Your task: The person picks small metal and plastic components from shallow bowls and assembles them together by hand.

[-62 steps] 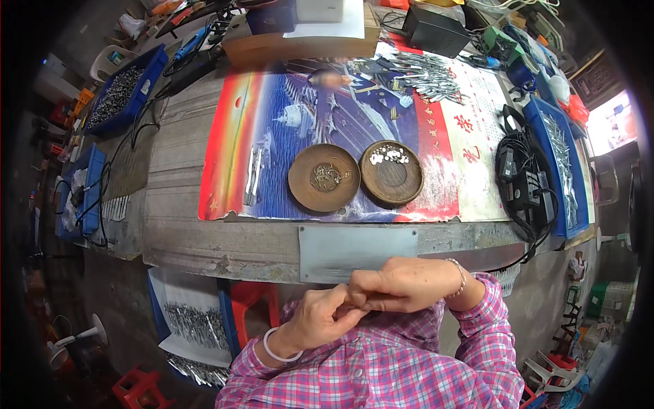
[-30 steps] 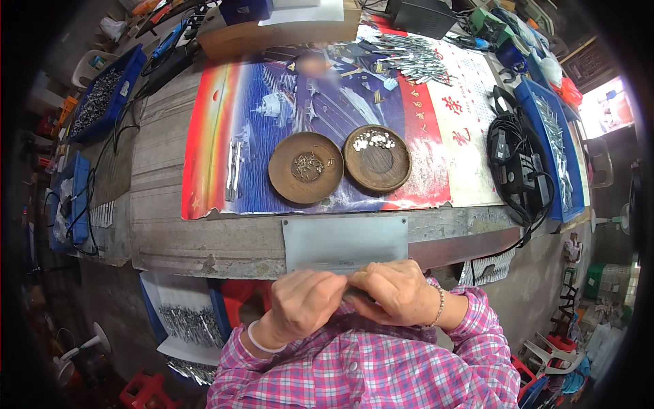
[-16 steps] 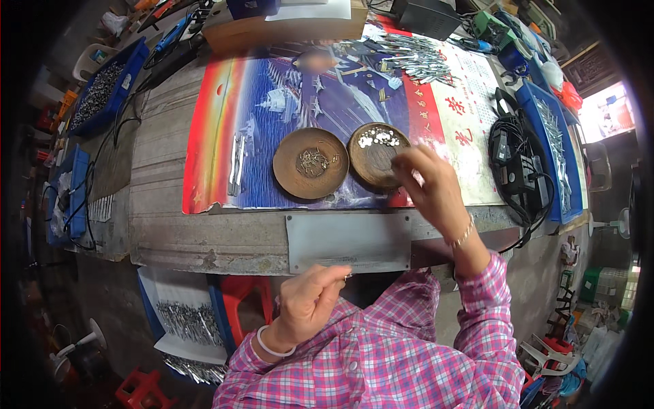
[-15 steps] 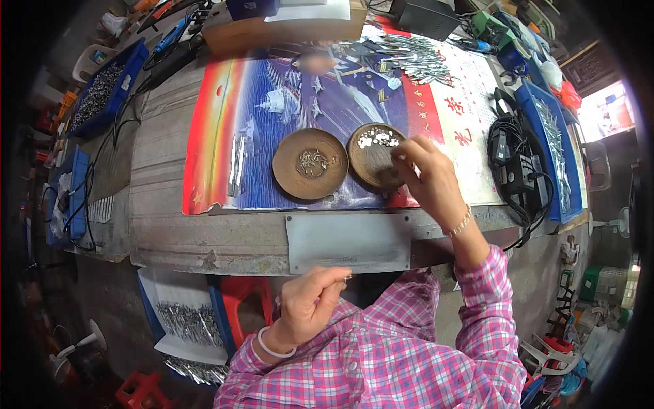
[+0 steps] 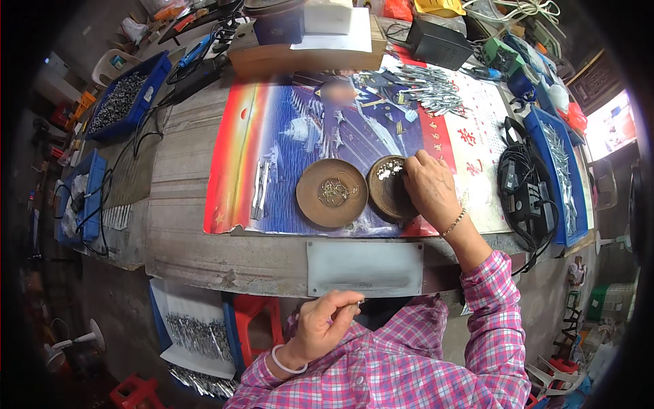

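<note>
In front of my body, my left hand (image 5: 325, 326) pinches a small metal piece (image 5: 360, 302) between thumb and forefinger, its exact kind too small to tell. My right hand (image 5: 433, 189) reaches over the right rim of a round brown dish (image 5: 392, 203) that holds small shiny white bits (image 5: 390, 168). The fingers of that hand are bent close together, and the tips are partly hidden, so what they grip does not show. Touching or nearly touching this dish on its left is a larger brown bowl (image 5: 310, 193) with small brass-coloured pins (image 5: 333, 193) inside.
A grey plate (image 5: 366, 268) is fixed at the table's front edge. Slim metal tools (image 5: 436, 88) lie heaped at the back of the printed sheet (image 5: 235, 170). Black cables and adapters (image 5: 521, 184) and a blue tray (image 5: 562, 177) stand right; a blue bin (image 5: 129, 95) stands left.
My right hand has come down onto the dish's right side, its fingers drawn closer together. My left hand keeps its pinch. The whole view has shifted, moving the table lower and rightward in the picture.
</note>
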Demonstrator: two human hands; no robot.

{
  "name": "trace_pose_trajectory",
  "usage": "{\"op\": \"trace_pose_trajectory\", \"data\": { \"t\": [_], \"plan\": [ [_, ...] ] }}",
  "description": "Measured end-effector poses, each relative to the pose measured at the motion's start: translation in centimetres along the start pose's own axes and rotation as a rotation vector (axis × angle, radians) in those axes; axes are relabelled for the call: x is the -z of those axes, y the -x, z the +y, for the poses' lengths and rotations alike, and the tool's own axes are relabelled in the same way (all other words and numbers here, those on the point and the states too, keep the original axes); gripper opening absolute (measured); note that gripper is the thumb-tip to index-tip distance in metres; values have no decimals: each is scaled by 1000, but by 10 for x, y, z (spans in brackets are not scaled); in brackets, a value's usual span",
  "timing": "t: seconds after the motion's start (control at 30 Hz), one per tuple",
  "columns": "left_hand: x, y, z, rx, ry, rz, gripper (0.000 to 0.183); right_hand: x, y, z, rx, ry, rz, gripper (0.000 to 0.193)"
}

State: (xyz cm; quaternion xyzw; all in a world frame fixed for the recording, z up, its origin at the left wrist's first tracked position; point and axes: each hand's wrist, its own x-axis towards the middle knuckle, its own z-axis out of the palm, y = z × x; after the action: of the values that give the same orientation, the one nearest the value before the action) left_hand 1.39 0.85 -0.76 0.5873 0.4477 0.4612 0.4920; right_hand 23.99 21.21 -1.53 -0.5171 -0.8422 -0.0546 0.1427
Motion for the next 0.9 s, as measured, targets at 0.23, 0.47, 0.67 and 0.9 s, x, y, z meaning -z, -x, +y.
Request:
{"op": "trace_pose_trajectory", "data": {
  "t": [0.23,0.47,0.67,0.9],
  "plan": [
    [-7,-3,1,-21,4,-17,19,3,-1,6,-17,-54,-91,10],
    [-11,3,-1,13,48,39,19,55,33,-29,-31,-525,-31,7],
    [-14,1,0,274,340,74,21,74,85,-65,-40,-1165,-177,12],
    [-20,-3,-7,317,656,105,25,59,114,-95,-182,-1407,-196,10]
  ]
}}
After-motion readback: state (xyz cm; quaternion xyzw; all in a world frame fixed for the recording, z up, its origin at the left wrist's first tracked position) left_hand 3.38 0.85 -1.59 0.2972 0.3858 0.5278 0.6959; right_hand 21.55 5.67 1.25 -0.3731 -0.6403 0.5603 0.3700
